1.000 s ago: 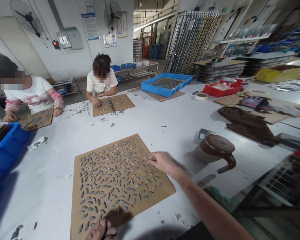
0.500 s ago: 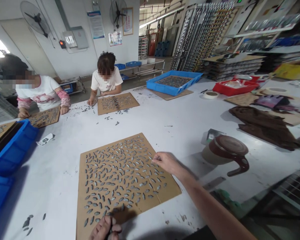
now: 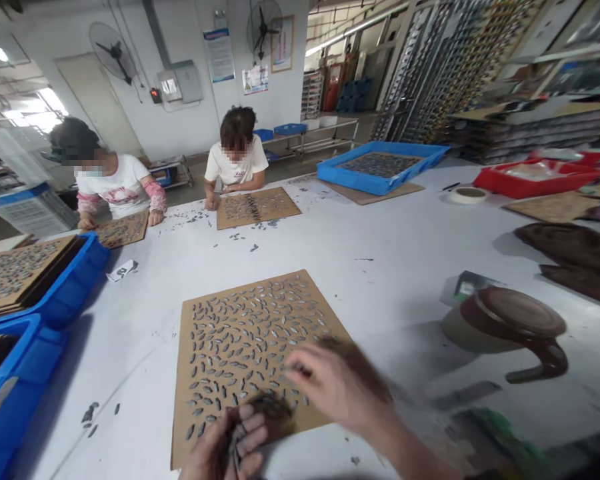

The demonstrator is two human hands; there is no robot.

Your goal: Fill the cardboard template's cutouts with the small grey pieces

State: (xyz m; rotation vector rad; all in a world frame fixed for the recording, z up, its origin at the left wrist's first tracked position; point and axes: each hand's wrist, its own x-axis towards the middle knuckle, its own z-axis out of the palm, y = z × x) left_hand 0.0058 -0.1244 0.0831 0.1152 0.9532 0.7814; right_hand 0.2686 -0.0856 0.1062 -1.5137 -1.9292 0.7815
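A brown board [image 3: 177, 427] lies before me on the white table, covered with many small grey leaf-shaped pieces [image 3: 240, 347] in loose rows. At its near edge my left hand [image 3: 225, 443] is cupped palm up, with curled fingers around several of the grey pieces [image 3: 237, 440]. Over the board's right part hovers my right hand [image 3: 325, 383], thumb and fingers pinched together. Something dark shows at its fingertips, too blurred to name. Both hands and their shadows hide some of the pieces beneath.
A lidded mug [image 3: 500, 327] stands to the right, near a roll of tape [image 3: 467, 195] and a red tray [image 3: 535, 180]. Blue crates [image 3: 55, 310] sit at the left. Two people [image 3: 235, 157] [image 3: 117, 187] work at boards across the table. A blue tray [image 3: 380, 183] lies farther back.
My right hand has moved from the board's right edge toward me and inward, nearer my left hand. My left hand has turned its palm up, showing grey pieces. The view has swung left.
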